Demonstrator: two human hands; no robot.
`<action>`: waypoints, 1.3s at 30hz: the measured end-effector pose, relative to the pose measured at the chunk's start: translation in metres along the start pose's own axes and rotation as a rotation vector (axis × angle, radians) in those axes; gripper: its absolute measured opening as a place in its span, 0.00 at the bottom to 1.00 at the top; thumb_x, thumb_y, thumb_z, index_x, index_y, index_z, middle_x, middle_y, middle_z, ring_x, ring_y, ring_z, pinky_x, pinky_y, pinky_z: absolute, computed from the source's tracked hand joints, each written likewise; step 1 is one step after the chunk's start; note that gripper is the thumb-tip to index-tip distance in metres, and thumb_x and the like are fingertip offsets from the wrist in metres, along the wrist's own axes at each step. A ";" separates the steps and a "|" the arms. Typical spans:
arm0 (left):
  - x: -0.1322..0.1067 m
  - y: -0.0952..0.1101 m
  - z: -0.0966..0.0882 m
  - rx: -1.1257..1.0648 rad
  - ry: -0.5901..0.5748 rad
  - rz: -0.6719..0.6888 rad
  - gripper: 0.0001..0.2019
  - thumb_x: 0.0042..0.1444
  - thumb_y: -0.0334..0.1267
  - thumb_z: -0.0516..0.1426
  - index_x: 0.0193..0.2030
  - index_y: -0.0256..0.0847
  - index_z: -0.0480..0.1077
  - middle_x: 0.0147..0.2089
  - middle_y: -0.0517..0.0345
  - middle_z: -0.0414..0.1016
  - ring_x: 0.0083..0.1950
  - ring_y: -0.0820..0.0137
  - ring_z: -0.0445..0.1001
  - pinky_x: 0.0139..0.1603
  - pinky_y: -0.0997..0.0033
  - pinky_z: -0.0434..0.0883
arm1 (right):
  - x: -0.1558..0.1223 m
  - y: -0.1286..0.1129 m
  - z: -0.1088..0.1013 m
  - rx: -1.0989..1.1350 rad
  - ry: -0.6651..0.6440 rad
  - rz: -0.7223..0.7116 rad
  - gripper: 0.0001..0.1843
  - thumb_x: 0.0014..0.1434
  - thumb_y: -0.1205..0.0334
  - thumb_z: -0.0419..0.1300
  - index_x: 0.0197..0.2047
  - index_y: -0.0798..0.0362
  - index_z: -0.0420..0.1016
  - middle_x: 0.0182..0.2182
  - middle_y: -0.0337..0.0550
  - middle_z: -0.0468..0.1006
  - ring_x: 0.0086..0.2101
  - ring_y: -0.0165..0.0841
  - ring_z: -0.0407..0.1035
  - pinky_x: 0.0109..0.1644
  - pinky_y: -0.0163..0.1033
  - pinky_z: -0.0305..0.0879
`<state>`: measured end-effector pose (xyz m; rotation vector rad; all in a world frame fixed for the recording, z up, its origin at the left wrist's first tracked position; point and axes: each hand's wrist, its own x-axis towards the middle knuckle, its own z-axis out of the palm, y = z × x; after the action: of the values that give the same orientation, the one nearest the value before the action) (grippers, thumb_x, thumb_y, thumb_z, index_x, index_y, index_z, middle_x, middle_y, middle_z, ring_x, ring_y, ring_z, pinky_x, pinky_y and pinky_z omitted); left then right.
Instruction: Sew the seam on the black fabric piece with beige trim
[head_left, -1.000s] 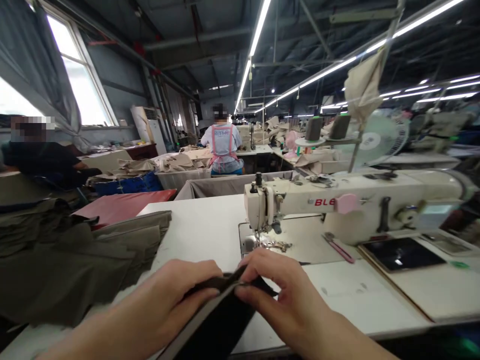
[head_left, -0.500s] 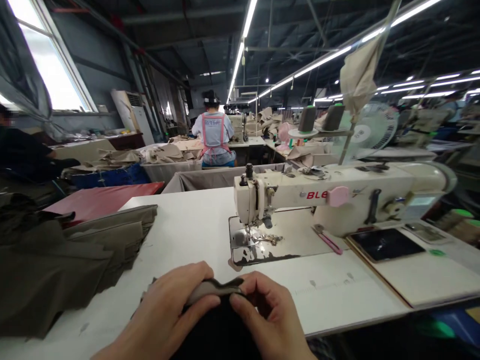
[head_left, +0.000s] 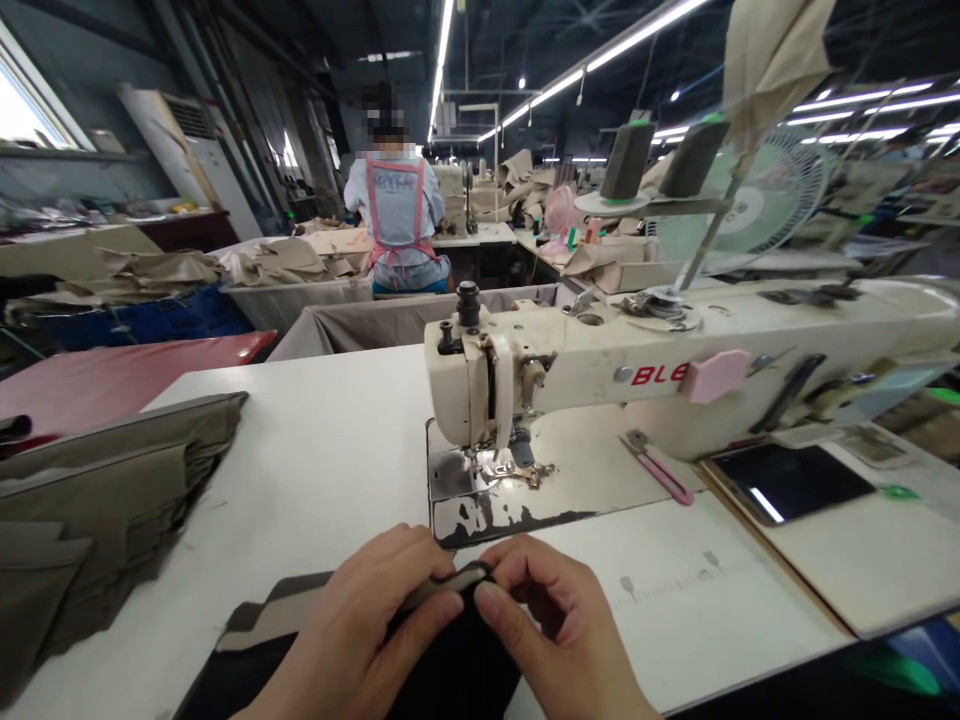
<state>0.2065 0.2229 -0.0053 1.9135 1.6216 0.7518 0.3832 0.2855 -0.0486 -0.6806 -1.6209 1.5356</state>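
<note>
Head view: left grip [head_left: 367, 610], right grip [head_left: 562, 625] both pinching cloth [head_left: 454, 665] at edge, probably to line up layers. Snips [head_left: 660, 472] beside machine [head_left: 577, 365], handy reach I guess.

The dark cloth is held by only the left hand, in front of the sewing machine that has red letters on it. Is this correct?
Not quite: the right hand pinches the dark cloth as well as the left hand, as the head view shows. The sewing machine with red letters is as you say.
</note>
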 end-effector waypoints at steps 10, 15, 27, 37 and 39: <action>0.010 -0.011 0.003 -0.050 -0.012 -0.028 0.13 0.63 0.44 0.51 0.30 0.40 0.64 0.31 0.61 0.66 0.36 0.72 0.64 0.37 0.73 0.60 | 0.004 0.003 0.006 -0.032 0.106 -0.002 0.12 0.57 0.58 0.58 0.25 0.54 0.65 0.29 0.38 0.73 0.30 0.27 0.66 0.34 0.31 0.61; 0.009 -0.006 0.000 -0.055 -0.034 -0.004 0.12 0.62 0.40 0.51 0.29 0.40 0.66 0.30 0.63 0.67 0.34 0.75 0.65 0.35 0.75 0.60 | 0.003 -0.003 0.017 -0.012 0.209 0.065 0.10 0.50 0.62 0.60 0.23 0.53 0.62 0.26 0.38 0.73 0.27 0.26 0.66 0.33 0.31 0.60; 0.013 0.008 -0.008 0.035 -0.097 0.012 0.11 0.62 0.39 0.50 0.30 0.40 0.66 0.31 0.63 0.68 0.33 0.75 0.65 0.35 0.74 0.60 | -0.006 -0.009 0.004 0.236 0.119 0.333 0.14 0.47 0.53 0.68 0.27 0.57 0.77 0.21 0.40 0.72 0.24 0.24 0.61 0.28 0.30 0.53; 0.010 0.015 0.002 0.008 -0.019 -0.162 0.10 0.58 0.44 0.53 0.31 0.40 0.65 0.29 0.63 0.67 0.32 0.72 0.64 0.33 0.72 0.60 | -0.013 -0.008 0.009 0.270 0.156 0.355 0.16 0.46 0.53 0.68 0.27 0.59 0.73 0.21 0.38 0.71 0.23 0.23 0.60 0.28 0.29 0.52; 0.011 0.013 0.002 -0.081 -0.046 -0.228 0.10 0.57 0.44 0.54 0.31 0.40 0.66 0.30 0.62 0.67 0.33 0.72 0.64 0.33 0.72 0.58 | -0.016 -0.004 0.007 0.273 0.114 0.362 0.15 0.48 0.53 0.67 0.29 0.58 0.73 0.22 0.38 0.72 0.24 0.23 0.62 0.29 0.29 0.56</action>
<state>0.2178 0.2314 0.0033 1.6428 1.7180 0.6640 0.3866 0.2682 -0.0468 -0.9249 -1.2169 1.8954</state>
